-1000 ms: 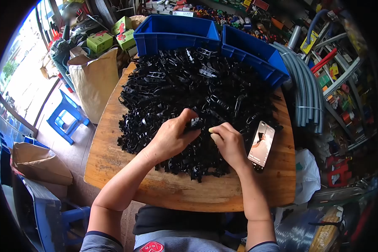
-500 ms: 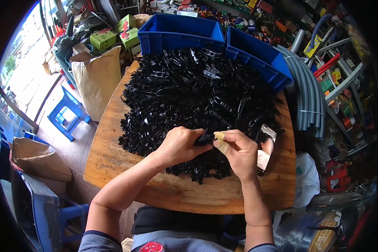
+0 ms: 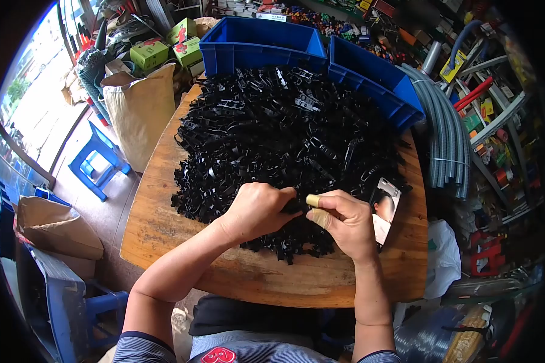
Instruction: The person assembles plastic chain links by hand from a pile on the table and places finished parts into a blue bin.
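A large heap of small black plastic parts (image 3: 254, 133) covers much of the wooden table. At the heap's near edge my left hand (image 3: 259, 209) is closed, thumb and fingers pinching a black plastic part (image 3: 293, 204) that barely stands out against the pile. Just to its right is my right hand (image 3: 346, 222), fingers curled in a pinch, with yellowish covers on the thumb and index tips. Whatever lies between those tips is too dark and small to make out. A phone-like flat object (image 3: 384, 213) with a shiny face rests right beside my right hand.
Two blue plastic bins (image 3: 263, 51) stand behind the heap along the far edge of the wooden table (image 3: 163, 224). At left are a brown paper sack (image 3: 140, 115) and a blue stool (image 3: 97, 160). Coiled grey hoses (image 3: 445, 133) and crowded shelves flank the right side.
My right hand has shifted very slightly, and the gap between its covered fingertips and my left hand looks a little wider. My left hand stays nearly in place.
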A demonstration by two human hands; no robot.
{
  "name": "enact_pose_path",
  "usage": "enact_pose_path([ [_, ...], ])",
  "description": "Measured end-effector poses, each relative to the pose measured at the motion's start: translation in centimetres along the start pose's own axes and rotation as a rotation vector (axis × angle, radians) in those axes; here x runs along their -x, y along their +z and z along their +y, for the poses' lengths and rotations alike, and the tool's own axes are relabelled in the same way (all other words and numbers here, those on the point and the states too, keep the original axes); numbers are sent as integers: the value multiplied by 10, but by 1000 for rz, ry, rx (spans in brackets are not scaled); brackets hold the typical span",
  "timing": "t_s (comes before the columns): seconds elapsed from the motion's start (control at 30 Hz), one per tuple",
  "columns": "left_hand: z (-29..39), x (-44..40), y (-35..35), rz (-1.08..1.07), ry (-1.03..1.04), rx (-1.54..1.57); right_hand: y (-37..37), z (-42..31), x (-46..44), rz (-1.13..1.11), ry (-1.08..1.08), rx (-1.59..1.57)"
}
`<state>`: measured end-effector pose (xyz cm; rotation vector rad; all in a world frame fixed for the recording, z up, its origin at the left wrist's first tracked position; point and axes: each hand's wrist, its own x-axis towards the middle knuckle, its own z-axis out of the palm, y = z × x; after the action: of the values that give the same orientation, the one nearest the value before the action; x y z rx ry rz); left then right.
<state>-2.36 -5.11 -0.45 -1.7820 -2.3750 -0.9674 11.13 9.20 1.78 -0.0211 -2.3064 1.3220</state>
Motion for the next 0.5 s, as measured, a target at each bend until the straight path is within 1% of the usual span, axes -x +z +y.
enact_pose_path([
  [0.1,1,2,-1,-26,61,-58,-2,4,5,-119,98,30],
  [0.13,1,2,-1,-25,73,-52,-1,1,6,-122,95,27],
  [0.23,11,6,-6,-14,67,-15,0,1,9,-86,95,-183],
  [0.33,14,6,-5,38,19,-4,1,-4,10,-70,-33,36],
  [0.37,14,5,-3,58,0,-6,2,-8,8,-58,-113,90],
  [0.4,18,3,-6,47,-53,29,2,-14,2,-43,-191,146],
  [0.43,17,3,-7,-2,-60,30,4,-18,-1,-26,-270,205],
  [0.47,15,4,-7,-48,-65,32,6,-19,3,-75,-263,277],
  [0.5,13,5,-7,-91,-71,33,10,-13,6,-80,-382,443],
])
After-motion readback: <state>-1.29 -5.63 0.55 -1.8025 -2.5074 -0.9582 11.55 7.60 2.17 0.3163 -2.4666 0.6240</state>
